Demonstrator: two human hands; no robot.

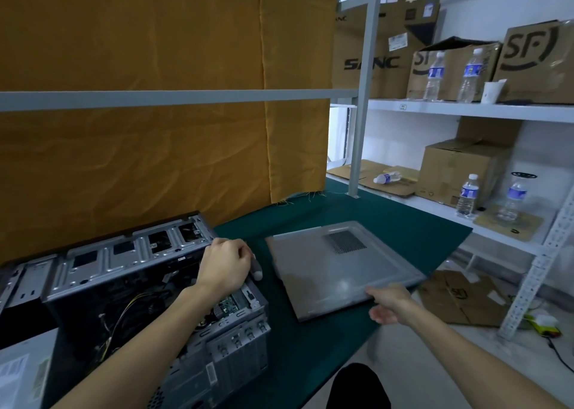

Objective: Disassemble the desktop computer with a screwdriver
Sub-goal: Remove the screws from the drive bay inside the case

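Note:
An open desktop computer case [124, 284] lies on its side at the left of the green table [310, 362], its wires and circuit board exposed. My left hand [225, 265] rests over the case's right rim and grips a screwdriver [256, 269] by its handle; only the grey butt end shows. The removed grey side panel [335, 269], with a mesh vent, lies flat to the right of the case. My right hand [389, 304] is at the panel's near right edge, fingers relaxed and blurred, holding nothing that I can see.
An orange cloth [155, 129] hangs behind the table. White shelving [435, 110] on the right carries cardboard boxes and several water bottles. Flattened cardboard [459, 296] lies on the floor beyond the table's right edge. A dark garment [357, 387] is at the bottom.

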